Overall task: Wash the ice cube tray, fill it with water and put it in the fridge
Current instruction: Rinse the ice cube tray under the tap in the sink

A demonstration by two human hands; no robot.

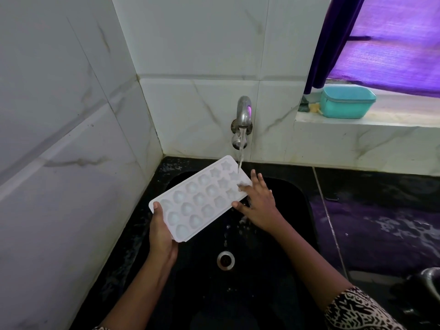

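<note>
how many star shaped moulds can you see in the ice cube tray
About 6 in the ice cube tray, all clustered at its far end under the tap stream: two per row across three rows. The right hand and splashing water may hide more.

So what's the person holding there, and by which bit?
The white ice cube tray, gripped at its near short end by the left hand; the right hand rests its fingers on the far end.

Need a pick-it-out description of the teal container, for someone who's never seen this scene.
Start at the purple curtain on the right and drop to the white ledge beneath it. The teal container sits there, lidded and rectangular with rounded corners, the only brightly coloured box among small scraps.
</note>
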